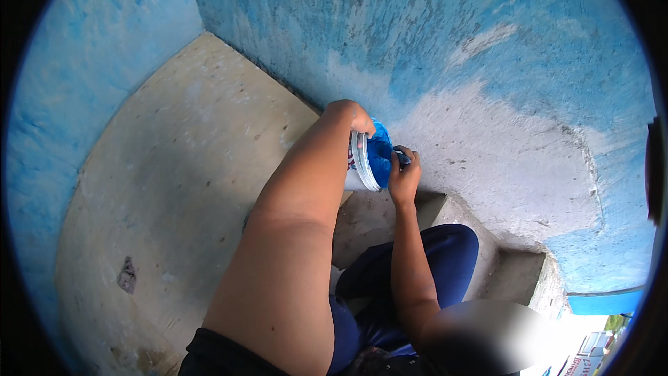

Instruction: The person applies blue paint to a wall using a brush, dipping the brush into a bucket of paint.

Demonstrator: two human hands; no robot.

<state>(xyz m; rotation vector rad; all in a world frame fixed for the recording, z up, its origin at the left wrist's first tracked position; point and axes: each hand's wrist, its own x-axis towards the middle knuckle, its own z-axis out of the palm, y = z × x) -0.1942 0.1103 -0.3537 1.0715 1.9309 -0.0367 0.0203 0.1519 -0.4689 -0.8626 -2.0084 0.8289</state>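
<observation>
A white paint bucket [354, 179] is tilted over on its side, its mouth turned to the right. Blue paint [379, 157] coats the inside. My left hand [361, 122] grips the upper rim, fingers curled over the edge. At the right side of the mouth, my right hand [405, 177] is closed on a small dark, blue-smeared tool that looks like a paintbrush [401, 157]. Its far end is hard to make out against the paint. My left forearm hides part of the bucket's side.
A wall [480, 125] with patchy blue paint and a bare whitish area rises close beyond the bucket. Another blue wall [90, 49] stands at left. A concrete slab [174, 160] lies left of my arm. Concrete steps [511, 275] descend at right, beside my bent knee [449, 254].
</observation>
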